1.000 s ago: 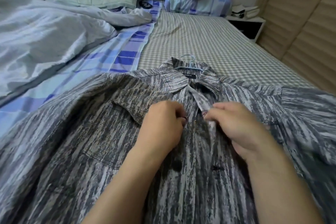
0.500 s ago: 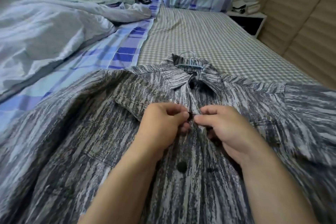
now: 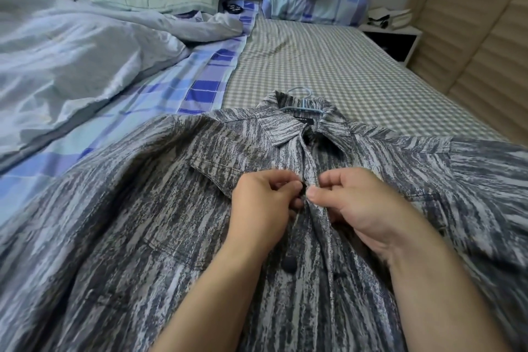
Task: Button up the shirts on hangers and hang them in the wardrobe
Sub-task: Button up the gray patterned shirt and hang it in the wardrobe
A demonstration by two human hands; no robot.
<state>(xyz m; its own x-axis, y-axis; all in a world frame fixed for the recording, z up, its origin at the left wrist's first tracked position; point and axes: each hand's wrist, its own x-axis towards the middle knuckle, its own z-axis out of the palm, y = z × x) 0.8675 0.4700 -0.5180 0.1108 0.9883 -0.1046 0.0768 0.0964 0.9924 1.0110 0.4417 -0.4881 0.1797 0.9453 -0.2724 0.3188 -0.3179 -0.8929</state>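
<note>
The bed (image 3: 328,66) is covered by a grey streaked shirt (image 3: 143,223) laid flat on a blue hanger (image 3: 300,100). Its front placket is pinched by the left hand (image 3: 263,203) and right hand (image 3: 357,206). A dark button (image 3: 289,263) is seen below.

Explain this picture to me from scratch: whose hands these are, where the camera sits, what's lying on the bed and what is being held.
There is no machine here. A person wears a camera on the head, looking forward and down, so the two bare arms entering from the bottom are that person's own. A grey streaked shirt lies spread on the checked bed sheet, with a light blue hanger showing at its collar. The left hand and the right hand each pinch the shirt's front edges together near the top. A dark button lower down is undone. A rumpled duvet and pillows lie beyond.
</note>
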